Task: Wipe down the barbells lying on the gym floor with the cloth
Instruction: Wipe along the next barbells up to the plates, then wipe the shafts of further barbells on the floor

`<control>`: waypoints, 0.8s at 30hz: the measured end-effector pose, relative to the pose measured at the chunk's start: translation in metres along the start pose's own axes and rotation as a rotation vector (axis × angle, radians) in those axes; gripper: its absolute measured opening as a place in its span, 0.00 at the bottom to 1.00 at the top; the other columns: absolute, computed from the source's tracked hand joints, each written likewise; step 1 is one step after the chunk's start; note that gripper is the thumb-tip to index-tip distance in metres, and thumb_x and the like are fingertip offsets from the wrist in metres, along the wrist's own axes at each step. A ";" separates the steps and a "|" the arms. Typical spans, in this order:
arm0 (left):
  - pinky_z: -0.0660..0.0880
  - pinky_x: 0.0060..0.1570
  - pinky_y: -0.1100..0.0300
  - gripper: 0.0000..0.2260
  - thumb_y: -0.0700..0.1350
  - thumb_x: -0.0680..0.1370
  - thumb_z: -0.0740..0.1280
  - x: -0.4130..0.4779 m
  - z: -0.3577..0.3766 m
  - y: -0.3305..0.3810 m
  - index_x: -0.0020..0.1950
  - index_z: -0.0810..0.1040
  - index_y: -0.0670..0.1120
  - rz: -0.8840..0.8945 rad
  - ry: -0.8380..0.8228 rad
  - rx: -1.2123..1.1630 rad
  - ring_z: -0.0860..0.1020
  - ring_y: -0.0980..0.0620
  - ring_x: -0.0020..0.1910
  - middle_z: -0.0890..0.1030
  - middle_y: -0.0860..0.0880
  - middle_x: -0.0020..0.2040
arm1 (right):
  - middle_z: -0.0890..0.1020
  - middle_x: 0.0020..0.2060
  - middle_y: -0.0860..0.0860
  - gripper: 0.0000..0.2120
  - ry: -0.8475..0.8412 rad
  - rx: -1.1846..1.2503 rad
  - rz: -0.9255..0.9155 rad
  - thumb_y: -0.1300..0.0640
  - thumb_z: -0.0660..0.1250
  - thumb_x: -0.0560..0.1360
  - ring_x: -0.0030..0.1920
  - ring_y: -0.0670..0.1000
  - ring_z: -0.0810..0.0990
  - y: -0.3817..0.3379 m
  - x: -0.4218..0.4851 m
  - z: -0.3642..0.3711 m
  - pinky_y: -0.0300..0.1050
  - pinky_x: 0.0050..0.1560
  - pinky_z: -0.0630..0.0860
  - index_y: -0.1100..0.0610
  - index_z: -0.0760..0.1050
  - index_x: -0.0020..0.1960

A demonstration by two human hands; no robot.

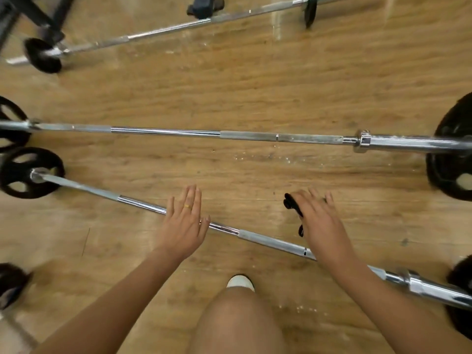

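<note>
Right hand (pixel 319 221) with black cloth (pixel 291 204), left hand (pixel 182 226) flat above nearest barbell (pixel 268 240)

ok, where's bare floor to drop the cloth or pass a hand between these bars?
Widest: floor between far barbell and middle barbell. Also the wedge between middle barbell and near barbell, ahead of the left hand and the right hand holding the cloth. Crowded: left end, where left plates bunch together, and right end by the big plate.
</note>
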State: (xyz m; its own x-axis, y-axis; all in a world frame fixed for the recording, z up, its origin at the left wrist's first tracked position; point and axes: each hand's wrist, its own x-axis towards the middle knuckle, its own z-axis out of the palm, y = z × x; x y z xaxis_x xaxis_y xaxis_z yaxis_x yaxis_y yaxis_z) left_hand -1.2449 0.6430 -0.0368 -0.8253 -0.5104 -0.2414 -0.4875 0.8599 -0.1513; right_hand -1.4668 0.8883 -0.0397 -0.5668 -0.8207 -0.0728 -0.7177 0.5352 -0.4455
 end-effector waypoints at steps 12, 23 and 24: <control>0.61 0.72 0.37 0.31 0.54 0.81 0.52 -0.045 -0.128 -0.071 0.78 0.63 0.36 -0.069 -0.029 -0.142 0.60 0.43 0.79 0.64 0.40 0.78 | 0.76 0.69 0.54 0.38 -0.094 -0.049 -0.010 0.76 0.73 0.65 0.74 0.59 0.68 -0.133 0.035 -0.113 0.63 0.76 0.60 0.56 0.71 0.71; 0.62 0.72 0.36 0.30 0.53 0.82 0.54 -0.044 -0.253 -0.130 0.79 0.60 0.37 -0.016 -0.037 -0.165 0.57 0.43 0.80 0.62 0.40 0.79 | 0.74 0.71 0.53 0.34 -0.087 0.090 0.063 0.74 0.71 0.70 0.76 0.58 0.64 -0.235 0.085 -0.197 0.60 0.78 0.54 0.57 0.70 0.73; 0.63 0.72 0.36 0.29 0.53 0.82 0.54 -0.036 -0.261 -0.126 0.79 0.61 0.37 0.012 -0.038 -0.161 0.58 0.43 0.79 0.62 0.40 0.79 | 0.74 0.70 0.54 0.34 -0.075 0.094 0.078 0.75 0.71 0.69 0.76 0.59 0.65 -0.233 0.086 -0.202 0.60 0.78 0.54 0.57 0.70 0.72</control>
State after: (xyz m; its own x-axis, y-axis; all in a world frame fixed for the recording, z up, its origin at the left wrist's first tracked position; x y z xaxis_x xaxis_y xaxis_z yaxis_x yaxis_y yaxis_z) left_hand -1.2281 0.5553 0.2415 -0.8216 -0.4971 -0.2792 -0.5193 0.8546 0.0065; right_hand -1.4304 0.7332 0.2384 -0.5849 -0.7919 -0.1755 -0.6297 0.5797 -0.5171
